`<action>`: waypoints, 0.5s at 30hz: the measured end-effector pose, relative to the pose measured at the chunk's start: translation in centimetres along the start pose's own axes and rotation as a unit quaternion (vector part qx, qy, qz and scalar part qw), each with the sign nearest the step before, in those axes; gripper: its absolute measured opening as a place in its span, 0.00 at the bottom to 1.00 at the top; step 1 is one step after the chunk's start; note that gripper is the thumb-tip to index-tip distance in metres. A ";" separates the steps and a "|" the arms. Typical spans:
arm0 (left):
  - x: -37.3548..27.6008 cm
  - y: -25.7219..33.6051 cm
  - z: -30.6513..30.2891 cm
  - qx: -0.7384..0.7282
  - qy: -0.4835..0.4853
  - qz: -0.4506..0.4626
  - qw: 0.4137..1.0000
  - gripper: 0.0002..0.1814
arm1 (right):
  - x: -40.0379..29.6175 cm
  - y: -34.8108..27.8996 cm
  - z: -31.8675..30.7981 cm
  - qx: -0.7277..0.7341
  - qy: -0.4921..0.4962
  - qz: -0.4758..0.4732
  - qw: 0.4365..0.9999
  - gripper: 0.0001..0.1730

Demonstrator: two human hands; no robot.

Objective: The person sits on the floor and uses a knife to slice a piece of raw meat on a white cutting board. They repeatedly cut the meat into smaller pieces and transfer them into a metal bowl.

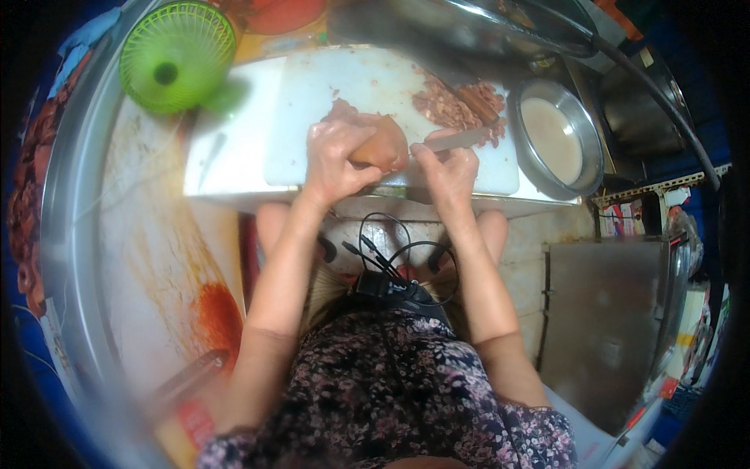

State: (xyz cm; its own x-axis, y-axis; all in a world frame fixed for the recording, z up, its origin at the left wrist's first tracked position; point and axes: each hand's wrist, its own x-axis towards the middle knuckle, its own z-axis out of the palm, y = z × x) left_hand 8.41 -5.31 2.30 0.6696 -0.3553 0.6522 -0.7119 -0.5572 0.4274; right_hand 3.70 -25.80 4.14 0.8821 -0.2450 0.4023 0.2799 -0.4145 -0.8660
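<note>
My left hand (pixel 337 155) grips a smooth brown piece of meat (pixel 384 142) just above the near edge of a white cutting board (pixel 299 76). A ragged scrap of meat (pixel 340 109) shows beyond the knuckles. My right hand (pixel 451 173) is closed around a slim tool, probably a small knife (pixel 463 139). Its flat grey part sticks out to the right, and its other end points at the meat, mostly hidden by my fingers. Chopped meat (pixel 439 105) lies in a pile at the board's right, with a wooden handle (pixel 477 104) resting across it.
A steel basin (pixel 596 158) of cloudy liquid stands right of the board. At upper left is a green plastic basket (pixel 176 58). Large metal pans (pixel 404 23) stand behind. More meat (pixel 29 205) lies far left; a steel cabinet (pixel 603 322) is at right. Cables (pixel 404 258) hang at my waist.
</note>
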 end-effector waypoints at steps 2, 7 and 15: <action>0.0 -0.1 0.0 0.003 0.003 -0.001 1.000 0.33 | 0.0 -1.0 -0.3 0.136 -0.020 0.107 0.985 0.09; 0.2 0.1 0.2 0.013 0.010 0.008 1.000 0.32 | -0.6 -1.3 1.0 0.218 -0.047 0.108 0.969 0.08; 0.1 -0.1 0.1 0.004 0.005 -0.001 1.000 0.32 | 0.2 -2.1 0.1 0.234 -0.015 0.135 0.963 0.08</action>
State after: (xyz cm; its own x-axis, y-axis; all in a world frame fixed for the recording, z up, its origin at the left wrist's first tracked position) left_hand 8.57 -5.37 2.27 0.6692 -0.3464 0.6574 -0.7083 -0.5648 0.4234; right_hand 3.28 -24.88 6.01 0.9554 -0.2594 0.1409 0.1722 0.1021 -0.9798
